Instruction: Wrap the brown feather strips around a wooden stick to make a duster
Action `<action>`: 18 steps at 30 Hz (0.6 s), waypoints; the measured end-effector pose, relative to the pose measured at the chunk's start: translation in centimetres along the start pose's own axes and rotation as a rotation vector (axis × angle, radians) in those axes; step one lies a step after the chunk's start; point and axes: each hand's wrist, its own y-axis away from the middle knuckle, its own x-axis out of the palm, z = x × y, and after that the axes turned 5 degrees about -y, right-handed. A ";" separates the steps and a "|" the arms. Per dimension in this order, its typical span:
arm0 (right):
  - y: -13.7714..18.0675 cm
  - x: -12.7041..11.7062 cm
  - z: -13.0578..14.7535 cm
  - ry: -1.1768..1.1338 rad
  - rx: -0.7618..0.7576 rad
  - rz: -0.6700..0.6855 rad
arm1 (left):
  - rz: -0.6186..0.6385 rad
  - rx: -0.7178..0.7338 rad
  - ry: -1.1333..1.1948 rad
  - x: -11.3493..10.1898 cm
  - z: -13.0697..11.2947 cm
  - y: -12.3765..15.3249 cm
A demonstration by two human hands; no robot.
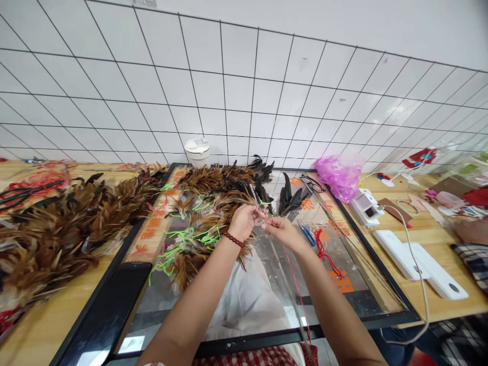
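My left hand, with a beaded bracelet at the wrist, is closed in a pinch over the glass-topped table. Fingertip to fingertip with it, my right hand is also closed. Both pinch a thin grey cord that runs down toward my lap; pinkish string shows at the fingertips. A pink string hangs below my right hand. Brown feathers lie under and behind my left hand, and my fingers hide how they join the cord. Bright green ties stick out of feather bunches on the left.
A large feather heap and a black phone lie left. Black feathers, glasses, blue snips and red cords are right. Beyond are a purple bag, white devices and another person's sleeve.
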 end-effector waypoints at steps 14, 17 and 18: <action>0.9 1.3 -0.2 0.101 -0.068 -0.094 | 0.063 -0.028 0.443 0.8 -1.7 -1.4; 1.7 1.1 0.1 0.056 -0.029 -0.094 | 0.023 -0.003 0.514 0.2 -1.9 -2.5; 2.0 1.1 0.4 0.050 -0.020 -0.090 | -0.014 0.002 0.522 0.1 -1.9 -2.8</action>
